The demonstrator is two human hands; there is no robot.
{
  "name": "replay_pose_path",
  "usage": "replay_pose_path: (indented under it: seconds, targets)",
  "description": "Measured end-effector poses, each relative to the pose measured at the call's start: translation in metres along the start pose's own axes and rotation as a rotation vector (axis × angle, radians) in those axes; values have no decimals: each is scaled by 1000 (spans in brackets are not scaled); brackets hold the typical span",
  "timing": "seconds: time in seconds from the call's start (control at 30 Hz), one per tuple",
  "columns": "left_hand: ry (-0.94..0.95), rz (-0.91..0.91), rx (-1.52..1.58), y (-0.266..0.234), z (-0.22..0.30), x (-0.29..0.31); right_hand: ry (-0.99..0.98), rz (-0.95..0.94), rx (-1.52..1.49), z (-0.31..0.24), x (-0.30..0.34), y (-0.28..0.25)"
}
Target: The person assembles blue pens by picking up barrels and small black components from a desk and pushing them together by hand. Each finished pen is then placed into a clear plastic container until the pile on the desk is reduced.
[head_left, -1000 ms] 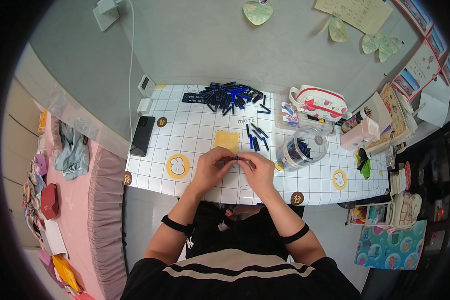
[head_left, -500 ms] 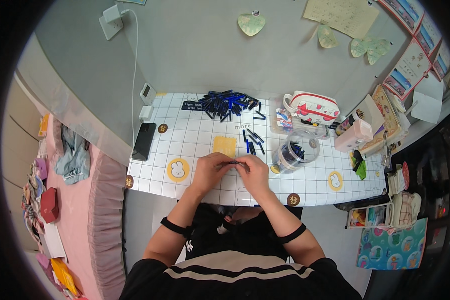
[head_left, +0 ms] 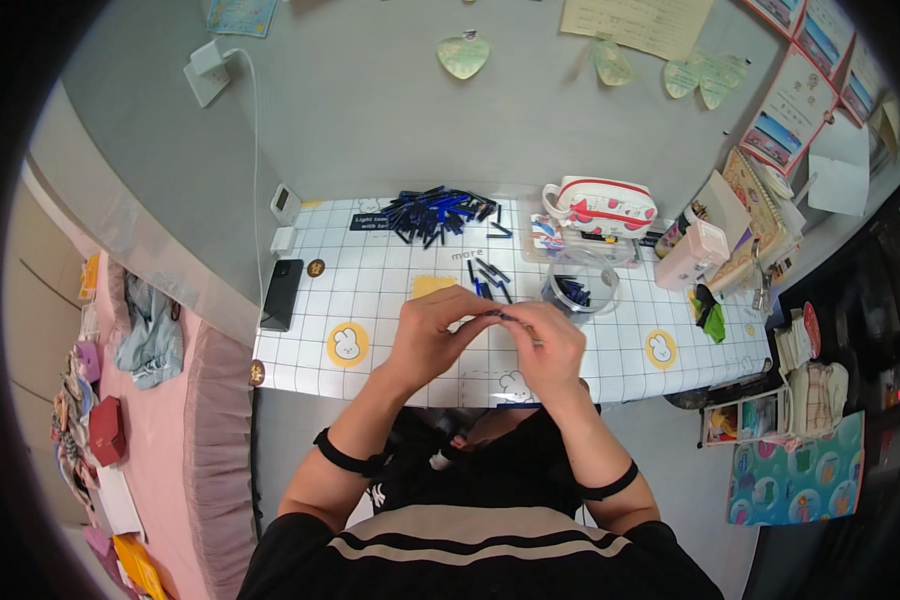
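Note:
Between my two hands, at the fingertips, is a small dark ink cartridge (head_left: 497, 314). My left hand (head_left: 428, 334) pinches one end, and the fingers of my right hand (head_left: 547, 342) close on the other; most of it is hidden by them. Just beyond the hands lie several loose dark blue cartridges (head_left: 490, 271) on the white grid-patterned desk (head_left: 610, 360). A big heap of the same cartridges (head_left: 438, 215) is spread at the back of the desk. Close to my right hand stands a clear plastic jar (head_left: 602, 299) with more cartridges inside.
A black phone (head_left: 282, 296) lies at the desk's left edge. Behind the jar sits a white pencil case (head_left: 602, 205) on a clear box. A pink holder (head_left: 692, 254), notebooks (head_left: 742, 215) and a green-and-black item (head_left: 708, 315) stand or lie on the right.
Both hands have come up off the desk and a little to the right, still pinching the cartridge together. The whole view has shifted slightly. The heap looks unchanged.

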State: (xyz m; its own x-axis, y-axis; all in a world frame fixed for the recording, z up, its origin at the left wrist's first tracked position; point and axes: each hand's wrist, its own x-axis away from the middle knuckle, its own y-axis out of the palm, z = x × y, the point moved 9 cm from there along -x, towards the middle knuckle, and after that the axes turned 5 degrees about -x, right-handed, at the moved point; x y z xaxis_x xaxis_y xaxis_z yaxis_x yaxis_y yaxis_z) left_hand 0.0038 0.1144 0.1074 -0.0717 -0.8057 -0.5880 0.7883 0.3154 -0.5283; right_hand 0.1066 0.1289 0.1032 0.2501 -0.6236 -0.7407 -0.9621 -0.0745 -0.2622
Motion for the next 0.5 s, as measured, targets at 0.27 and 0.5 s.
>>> replay_pose_path:
  seconds: [0.27, 0.5]
  targets:
    - [171, 149, 134, 18, 29, -32, 34, 171, 94, 3, -14, -52]
    - [283, 148, -6, 42, 27, -32, -43, 182, 199, 3, -15, -61]
